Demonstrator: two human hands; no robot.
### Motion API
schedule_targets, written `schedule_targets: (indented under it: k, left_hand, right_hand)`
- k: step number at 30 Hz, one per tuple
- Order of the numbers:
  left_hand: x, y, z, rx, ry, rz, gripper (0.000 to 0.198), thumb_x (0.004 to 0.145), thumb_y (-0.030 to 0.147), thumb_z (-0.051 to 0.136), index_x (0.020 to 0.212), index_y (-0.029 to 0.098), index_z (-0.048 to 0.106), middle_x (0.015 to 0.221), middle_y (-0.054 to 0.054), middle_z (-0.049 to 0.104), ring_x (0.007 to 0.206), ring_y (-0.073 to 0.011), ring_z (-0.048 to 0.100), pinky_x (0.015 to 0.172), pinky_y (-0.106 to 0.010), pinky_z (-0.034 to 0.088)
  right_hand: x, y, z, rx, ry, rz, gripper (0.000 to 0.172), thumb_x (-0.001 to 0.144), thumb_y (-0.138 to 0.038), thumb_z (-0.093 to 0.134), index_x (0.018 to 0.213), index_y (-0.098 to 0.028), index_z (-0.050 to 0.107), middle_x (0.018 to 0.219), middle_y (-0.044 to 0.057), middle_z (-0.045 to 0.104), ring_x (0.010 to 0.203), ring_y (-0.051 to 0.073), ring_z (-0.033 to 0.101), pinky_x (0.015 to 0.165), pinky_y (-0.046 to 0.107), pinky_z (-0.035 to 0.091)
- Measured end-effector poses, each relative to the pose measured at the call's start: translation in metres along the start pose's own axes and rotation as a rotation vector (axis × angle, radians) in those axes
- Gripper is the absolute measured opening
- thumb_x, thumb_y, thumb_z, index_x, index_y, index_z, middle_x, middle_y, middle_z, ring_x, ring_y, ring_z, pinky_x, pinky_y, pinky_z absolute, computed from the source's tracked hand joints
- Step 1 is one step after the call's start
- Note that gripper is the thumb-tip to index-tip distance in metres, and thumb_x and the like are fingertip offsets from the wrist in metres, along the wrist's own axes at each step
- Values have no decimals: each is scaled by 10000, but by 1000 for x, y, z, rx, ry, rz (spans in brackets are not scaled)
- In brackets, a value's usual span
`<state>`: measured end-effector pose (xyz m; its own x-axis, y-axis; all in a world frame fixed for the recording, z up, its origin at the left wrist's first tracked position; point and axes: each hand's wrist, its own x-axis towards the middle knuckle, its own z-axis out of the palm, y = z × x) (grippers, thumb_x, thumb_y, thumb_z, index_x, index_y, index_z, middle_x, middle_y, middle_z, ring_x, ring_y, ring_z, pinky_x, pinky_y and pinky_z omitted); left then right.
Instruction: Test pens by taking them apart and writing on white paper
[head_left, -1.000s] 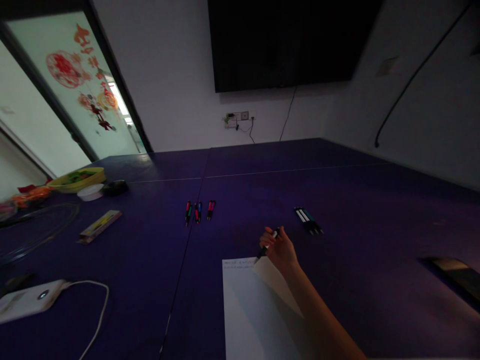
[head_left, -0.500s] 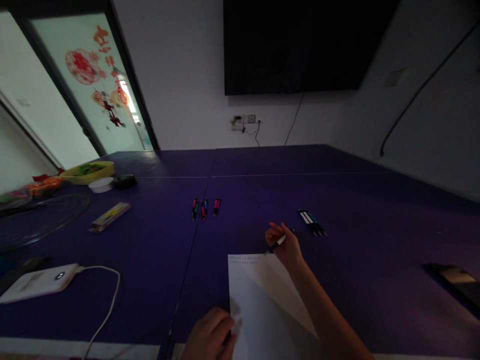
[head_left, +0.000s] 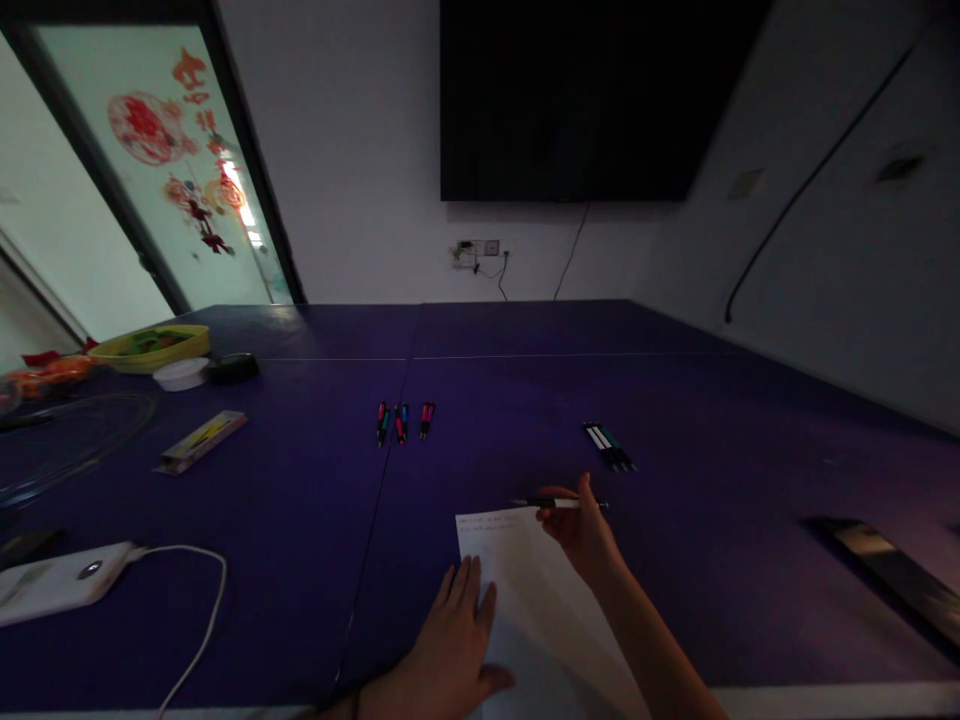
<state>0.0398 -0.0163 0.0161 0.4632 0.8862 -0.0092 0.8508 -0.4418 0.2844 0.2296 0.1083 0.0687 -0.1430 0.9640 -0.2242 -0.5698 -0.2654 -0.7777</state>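
A white sheet of paper (head_left: 525, 590) lies at the near side of the purple table, with lines of small writing along its top edge. My left hand (head_left: 454, 640) rests flat on the sheet's left side, fingers stretched out and apart. Closed around a black-and-white pen (head_left: 559, 503) is my right hand (head_left: 581, 530), at the paper's top right corner. The pen lies almost level, its tip pointing left just above the sheet's top edge. Whether the tip touches anything, I cannot tell.
Several pens (head_left: 609, 446) lie side by side at the right, and small groups of coloured pens (head_left: 400, 424) farther left. A phone (head_left: 885, 570) is at the far right. Leftward are a long box (head_left: 201, 442), a white power bank (head_left: 67, 582) with a cable, and a yellow basket (head_left: 150, 350).
My left hand has moved from the paper's lower left edge up onto the sheet and flattened out. The pen in my right hand has turned from slanting to nearly level.
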Motion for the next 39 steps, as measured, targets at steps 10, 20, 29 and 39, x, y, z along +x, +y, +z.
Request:
schedule_targets:
  k: [10,20,29,39]
  left_hand:
    - [26,36,-2,55,-113,38,834,725,665,311,1286,48,314,1357,-267,188,1256,-397,138,971,-554,197]
    - [36,28,38,228,163,86,840,650,725,348,1236,129,422,1216,-246,447,1131,-381,402,852,-504,349]
    - [34,21,21,216,187,37,773,741,650,300,1206,47,435,1207,-237,464,1130,-311,405,860,-424,369]
    - [45,10,55,440,553,40,405,713,416,528,1021,167,614,1054,-128,609,990,-253,543,790,-325,442]
  right_hand:
    - [7,21,-6,-57,11,-145,148,602,-270,725,640,-183,612,498,-10,597,464,112,555,425,197,406]
    - [-6,47,8,-723,-32,-312,118,616,-302,650,582,-204,595,560,-8,599,566,148,540,558,265,416]
    - [-2,61,4,-732,-3,-203,349,634,-481,569,491,-200,420,365,-66,383,357,72,319,392,222,254]
    - [0,64,9,-733,81,-184,335,613,-465,553,481,-211,379,357,-79,319,348,70,276,371,222,210]
